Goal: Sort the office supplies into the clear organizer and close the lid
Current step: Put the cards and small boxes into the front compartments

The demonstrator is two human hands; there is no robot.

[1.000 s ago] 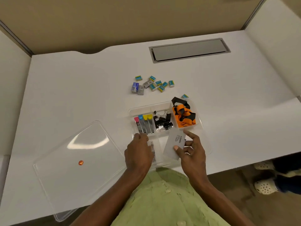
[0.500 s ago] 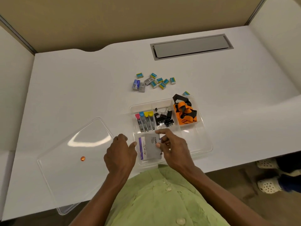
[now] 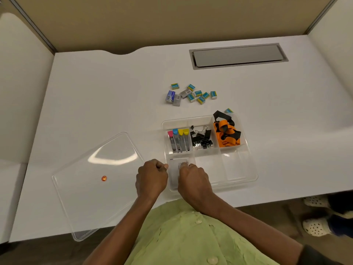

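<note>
The clear organizer [image 3: 252,175] sits at the desk's near edge. Its back compartments hold lead tubes with coloured caps [image 3: 179,140], black binder clips [image 3: 201,139] and orange and black straps [image 3: 227,135]. A grey card pack [image 3: 174,170] lies in the near left compartment. My right hand [image 3: 193,181] covers its near end, curled fingers holding it. My left hand [image 3: 151,178] is a fist holding nothing, just left of the organizer's rim. The clear lid [image 3: 91,180] lies flat to the left.
Several small teal and grey boxes [image 3: 191,94] lie loose behind the organizer, one more teal box [image 3: 228,111] right at its back rim. A grey cable hatch [image 3: 236,55] is set in the desk's far side. Another person's feet in white clogs [image 3: 315,227] stand at the right.
My right hand brought the grey card pack from the organizer's middle into the near left compartment and laid it flat. My left hand drew back left and closed into a fist.
</note>
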